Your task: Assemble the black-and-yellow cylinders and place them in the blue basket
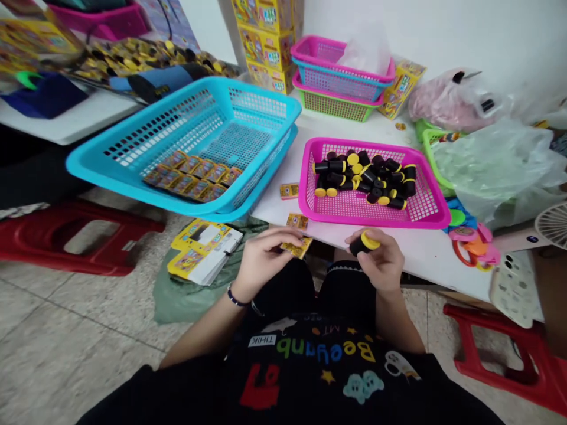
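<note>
Between the thumb and fingers of my left hand (266,257) is a small yellow printed box (297,247), held over my lap at the table edge. My right hand (383,262) grips a black canister with a yellow lid (365,242), tilted, a short way to the right of the box. Just beyond the hands, a pink basket (376,219) holds many similar black-and-yellow canisters (370,176). Two more small printed pieces, a pink-and-yellow one (289,190) and a yellow one (296,221), lie on the table left of that basket.
A large blue basket (177,203) at left holds rows of small printed boxes (190,176). Flat yellow cartons (204,251) rest on a green bag below it. Stacked baskets (341,77), plastic bags (500,165), a white fan (551,227) and red stools (509,360) surround the table.
</note>
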Demonstrator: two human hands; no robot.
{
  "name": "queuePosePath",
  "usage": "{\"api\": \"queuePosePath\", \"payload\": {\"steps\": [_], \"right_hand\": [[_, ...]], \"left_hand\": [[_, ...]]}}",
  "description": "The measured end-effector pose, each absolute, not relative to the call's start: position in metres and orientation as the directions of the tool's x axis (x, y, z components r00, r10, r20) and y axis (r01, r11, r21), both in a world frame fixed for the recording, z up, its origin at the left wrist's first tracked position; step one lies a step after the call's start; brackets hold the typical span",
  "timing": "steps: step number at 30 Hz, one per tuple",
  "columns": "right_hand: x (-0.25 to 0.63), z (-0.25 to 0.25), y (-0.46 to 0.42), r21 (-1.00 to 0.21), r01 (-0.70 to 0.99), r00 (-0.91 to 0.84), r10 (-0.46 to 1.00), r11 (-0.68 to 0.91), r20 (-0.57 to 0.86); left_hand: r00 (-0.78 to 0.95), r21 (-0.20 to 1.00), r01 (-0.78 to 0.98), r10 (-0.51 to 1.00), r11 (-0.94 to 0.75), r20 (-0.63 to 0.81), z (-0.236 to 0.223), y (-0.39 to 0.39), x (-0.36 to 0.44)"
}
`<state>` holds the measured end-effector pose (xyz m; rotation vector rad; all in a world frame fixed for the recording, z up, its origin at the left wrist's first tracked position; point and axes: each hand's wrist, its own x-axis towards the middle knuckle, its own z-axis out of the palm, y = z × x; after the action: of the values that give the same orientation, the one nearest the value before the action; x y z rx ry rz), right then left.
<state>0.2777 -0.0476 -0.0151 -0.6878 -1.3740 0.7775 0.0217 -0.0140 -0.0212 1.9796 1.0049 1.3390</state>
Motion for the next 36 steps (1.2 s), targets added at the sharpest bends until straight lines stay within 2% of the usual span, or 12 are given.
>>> {"api": "queuePosePath", "payload": {"steps": [3, 6, 9, 13, 18, 23, 26, 28, 31, 34, 36], "right_hand": [[0.275, -0.014, -0.047, -0.821, -0.116, 0.049, 0.829, 0.559, 0.557], [0.268, -0.008, -0.046, -0.829, -0.144, 0.049, 0.841, 0.540, 0.539], [0.258, -0.007, -0.045, -0.836, -0.155, 0.011, 0.847, 0.527, 0.532], [0.247, -0.010, -0.052, -0.827, -0.158, -0.010, 0.836, 0.540, 0.548], [0.245, -0.021, -0.065, -0.857, -0.099, 0.047, 0.863, 0.505, 0.503], [0.243, -0.024, -0.065, -0.862, -0.070, 0.082, 0.864, 0.503, 0.497], [0.242, -0.019, -0.066, -0.894, -0.131, 0.099, 0.903, 0.429, 0.418], [0.244, -0.017, -0.066, -0.918, -0.113, 0.123, 0.922, 0.379, 0.366], [0.249, -0.015, -0.063, -0.945, -0.055, 0.200, 0.931, 0.321, 0.304], [0.252, -0.009, -0.062, -0.936, -0.065, 0.291, 0.904, 0.346, 0.314], [0.250, -0.004, -0.061, -0.928, -0.080, 0.262, 0.906, 0.364, 0.332]], "left_hand": [[0.256, 0.811, 0.167, 0.819, -0.560, 0.513, -0.018, -0.020, 0.026], [0.243, 0.849, 0.150, 0.852, -0.506, 0.464, -0.020, -0.027, 0.034], [0.258, 0.867, 0.163, 0.868, -0.471, 0.424, -0.028, -0.035, 0.044], [0.363, 0.899, 0.196, 0.880, -0.393, 0.305, -0.037, -0.045, 0.049], [0.435, 0.891, 0.291, 0.878, -0.347, 0.199, -0.044, -0.050, 0.053], [0.491, 0.867, 0.236, 0.824, -0.439, 0.284, -0.038, -0.048, 0.058], [0.462, 0.835, 0.212, 0.805, -0.508, 0.373, -0.036, -0.049, 0.056], [0.439, 0.827, 0.195, 0.801, -0.527, 0.407, -0.037, -0.049, 0.052], [0.389, 0.848, 0.186, 0.830, -0.496, 0.400, -0.038, -0.047, 0.042], [0.333, 0.858, 0.231, 0.866, -0.458, 0.372, -0.036, -0.041, 0.034], [0.336, 0.836, 0.267, 0.859, -0.480, 0.386, -0.036, -0.038, 0.032]]}}
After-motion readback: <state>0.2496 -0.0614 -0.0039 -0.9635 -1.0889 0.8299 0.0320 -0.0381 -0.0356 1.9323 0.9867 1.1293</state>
